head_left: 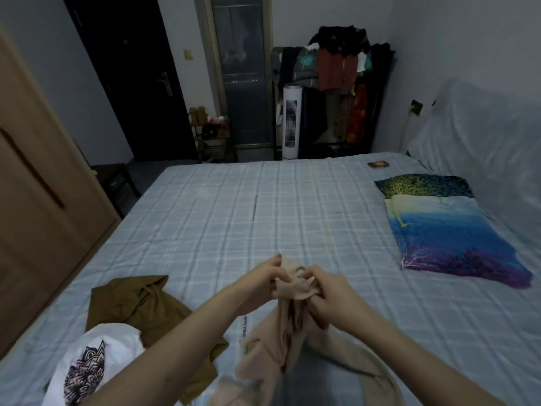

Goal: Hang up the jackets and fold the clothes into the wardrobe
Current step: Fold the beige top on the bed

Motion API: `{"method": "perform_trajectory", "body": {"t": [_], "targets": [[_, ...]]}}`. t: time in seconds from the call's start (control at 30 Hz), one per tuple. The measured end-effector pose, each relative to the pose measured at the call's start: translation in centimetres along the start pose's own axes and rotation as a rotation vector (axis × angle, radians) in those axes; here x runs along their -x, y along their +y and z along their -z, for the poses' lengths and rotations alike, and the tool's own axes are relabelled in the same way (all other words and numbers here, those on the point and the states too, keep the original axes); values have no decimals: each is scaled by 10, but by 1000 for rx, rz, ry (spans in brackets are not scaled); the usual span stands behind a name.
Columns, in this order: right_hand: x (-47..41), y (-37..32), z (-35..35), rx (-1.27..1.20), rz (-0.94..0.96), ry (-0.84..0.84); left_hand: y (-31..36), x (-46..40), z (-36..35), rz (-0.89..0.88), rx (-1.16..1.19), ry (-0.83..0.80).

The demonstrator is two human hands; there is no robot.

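Both my hands hold a beige garment (281,344) up over the near side of the bed. My left hand (260,281) grips its bunched top edge from the left, and my right hand (330,294) pinches the same edge from the right. The rest of the cloth hangs down toward me. A brown hooded garment (137,303) lies crumpled on the bed at the lower left. A white shirt with a dark mandala print (87,367) lies partly over it. The wooden wardrobe (38,200) stands at the left, its door closed.
The bed (234,212) has a pale blue checked cover. A colourful tree-print pillow (445,230) lies on its right side, with a small dark item (378,164) near the far edge. Beyond stand a white tower fan (291,121), a loaded clothes rack (339,83) and a dark door (128,68).
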State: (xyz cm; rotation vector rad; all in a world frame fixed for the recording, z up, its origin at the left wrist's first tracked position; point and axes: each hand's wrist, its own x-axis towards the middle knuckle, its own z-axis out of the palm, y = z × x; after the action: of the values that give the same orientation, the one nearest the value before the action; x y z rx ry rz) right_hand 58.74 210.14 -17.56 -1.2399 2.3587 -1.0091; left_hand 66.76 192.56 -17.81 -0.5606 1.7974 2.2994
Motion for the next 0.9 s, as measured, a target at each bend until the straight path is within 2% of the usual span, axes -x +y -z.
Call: {"method": "perform_trajectory", "body": {"t": [0.1,0.2,0.27,0.37,0.43,0.53,0.6,0.7,0.77,0.9], "targets": [[-16,11,3,-140,-159,147,-22,9,4,-53,-234,44],[-27,3,14,-384,-276,139,-54,14,4,-104,-370,45],[-31,-5,24,-408,-244,99,-69,12,5,-129,-485,126],[-37,3,36,-203,-133,94,-75,12,10,-87,-700,247],[-37,11,44,-79,-120,85,-77,10,14,-107,-760,241],[-31,17,55,94,-125,70,-78,10,20,-99,-730,204],[-24,18,66,217,-98,-8,-76,10,26,-164,-731,226],[-14,22,81,452,-46,-237,-65,7,45,-335,-815,389],[-12,29,88,614,-23,-356,-53,8,58,-360,-827,430],[-12,54,101,831,-97,-349,-36,16,77,-385,-881,416]]}}
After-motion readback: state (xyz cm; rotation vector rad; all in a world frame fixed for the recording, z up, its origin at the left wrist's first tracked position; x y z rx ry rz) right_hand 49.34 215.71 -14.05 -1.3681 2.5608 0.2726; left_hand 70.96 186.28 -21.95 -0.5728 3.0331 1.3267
